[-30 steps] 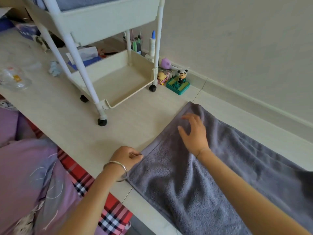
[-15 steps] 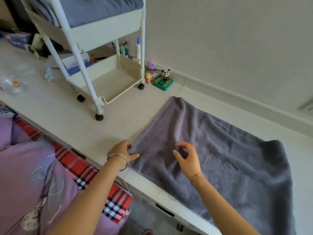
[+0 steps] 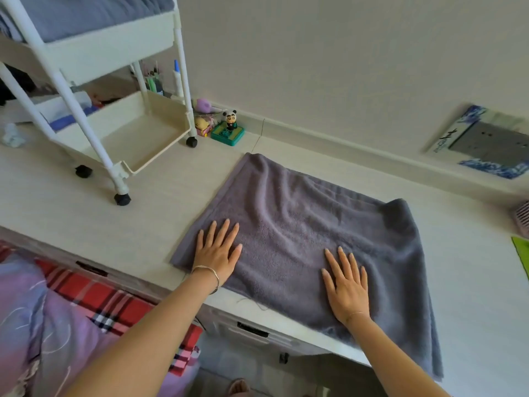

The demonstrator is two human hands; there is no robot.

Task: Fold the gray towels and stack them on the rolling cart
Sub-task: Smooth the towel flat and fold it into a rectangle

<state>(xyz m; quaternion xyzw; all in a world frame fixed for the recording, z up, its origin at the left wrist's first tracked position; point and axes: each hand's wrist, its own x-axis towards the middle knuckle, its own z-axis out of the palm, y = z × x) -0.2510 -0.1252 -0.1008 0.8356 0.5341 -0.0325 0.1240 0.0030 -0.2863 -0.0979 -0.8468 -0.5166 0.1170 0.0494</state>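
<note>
Gray towel (image 3: pixel 309 242) — spread flat on the pale counter (image 3: pixel 160 213), near edge at the counter's front, right end draping over it. Left hand (image 3: pixel 218 253) and right hand (image 3: pixel 345 285) — both palm-down on the towel, fingers straight and slightly spread, holding nothing. Rolling cart (image 3: pixel 114 50) stands on the counter to the left, more gray towel in its upper tray; panda figurine (image 3: pixel 230 120) by the wall.
</note>
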